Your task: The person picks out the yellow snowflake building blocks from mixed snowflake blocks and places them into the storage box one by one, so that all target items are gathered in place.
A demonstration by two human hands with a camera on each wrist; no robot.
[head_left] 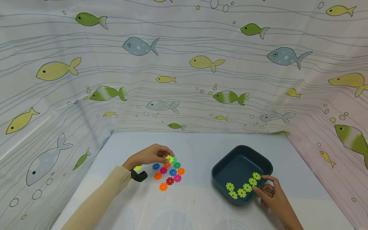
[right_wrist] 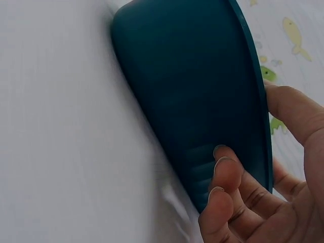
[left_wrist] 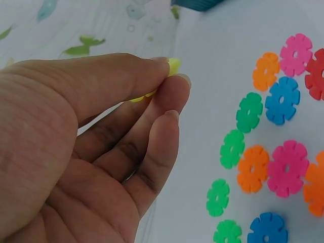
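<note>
Between the thumb and fingertips of my left hand (head_left: 152, 155) is a yellow flower-shaped plastic disc (left_wrist: 173, 66), mostly covered by the fingers in the left wrist view. This hand hovers over a loose group of similar notched discs, among them a blue disc (left_wrist: 282, 100), a pink disc (left_wrist: 288, 168) and a green disc (left_wrist: 218, 197). On the right, my right hand (head_left: 273, 196) grips the near right wall of a dark teal basin (head_left: 235, 164), with fingertips against its ribbed outer side. Several yellow-green discs (head_left: 241, 193) lie inside along the basin's near edges.
The white table (head_left: 195, 204) has a faint printed pattern. Orange discs (head_left: 163, 187) and a dark red disc (head_left: 170, 181) lie at the group's near side. Beside the left wrist, a yellow disc (head_left: 138, 168) is partly hidden. A fish-patterned sheet (head_left: 184, 92) surrounds the table.
</note>
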